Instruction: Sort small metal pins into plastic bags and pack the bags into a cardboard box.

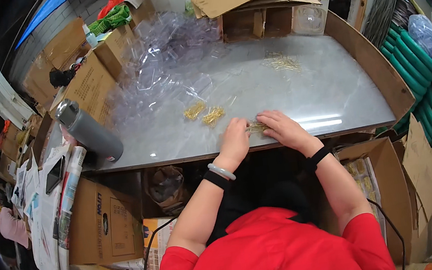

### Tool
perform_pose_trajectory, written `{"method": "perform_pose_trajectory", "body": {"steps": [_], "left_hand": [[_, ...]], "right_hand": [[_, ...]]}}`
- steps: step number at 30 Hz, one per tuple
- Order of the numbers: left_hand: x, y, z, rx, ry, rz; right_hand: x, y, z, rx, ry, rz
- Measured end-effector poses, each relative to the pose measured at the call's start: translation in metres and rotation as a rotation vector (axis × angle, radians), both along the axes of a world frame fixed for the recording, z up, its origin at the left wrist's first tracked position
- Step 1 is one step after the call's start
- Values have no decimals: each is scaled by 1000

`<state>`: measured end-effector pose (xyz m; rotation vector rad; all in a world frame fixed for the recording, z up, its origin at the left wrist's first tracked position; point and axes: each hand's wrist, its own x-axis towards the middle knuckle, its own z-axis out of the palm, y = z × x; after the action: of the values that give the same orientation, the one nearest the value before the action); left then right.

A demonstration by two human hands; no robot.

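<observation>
Working at the table's (329,94) near edge, a small gold wire bundle (257,127) is pinched between left hand (234,141) and right hand (283,129); two finished-looking bundles (203,113) lie at ten o'clock; steady fingertip control seems called for next

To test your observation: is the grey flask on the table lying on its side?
No. The grey flask stands upright at the table's left edge, well apart from both hands.

Ahead of my hands (259,132) the table (329,94) lies open to the right. Two gold heaps (204,113) sit just ahead-left, plastic sheets (164,66) beyond, a grey flask (89,131) blocks the left edge.
</observation>
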<state>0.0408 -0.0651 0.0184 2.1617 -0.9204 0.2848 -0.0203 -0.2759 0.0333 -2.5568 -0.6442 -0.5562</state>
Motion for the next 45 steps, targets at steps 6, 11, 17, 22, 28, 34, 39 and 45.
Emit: {"method": "perform_pose_trajectory", "body": {"steps": [6,11,17,22,28,34,39,45], "left_hand": [[8,-19,8,-183,269,-114],[0,-2,23,22,15,-150],[5,-18,19,223,-18,-219],[4,-37,18,271,-79,-367],[0,-35,15,140,88,-341],[-5,-31,21,85,85,-259],[-2,-32,15,83,28,-291],[-4,-36,21,172,-17,-278]], "right_hand": [[2,6,0,150,15,-22],[-4,1,-1,184,34,-74],[-29,7,2,511,31,-326],[-58,30,-2,502,101,-430],[-27,36,8,546,193,-290],[-15,-6,31,280,378,-163],[-4,-26,23,250,221,-37],[-28,-8,20,505,203,-296]]}}
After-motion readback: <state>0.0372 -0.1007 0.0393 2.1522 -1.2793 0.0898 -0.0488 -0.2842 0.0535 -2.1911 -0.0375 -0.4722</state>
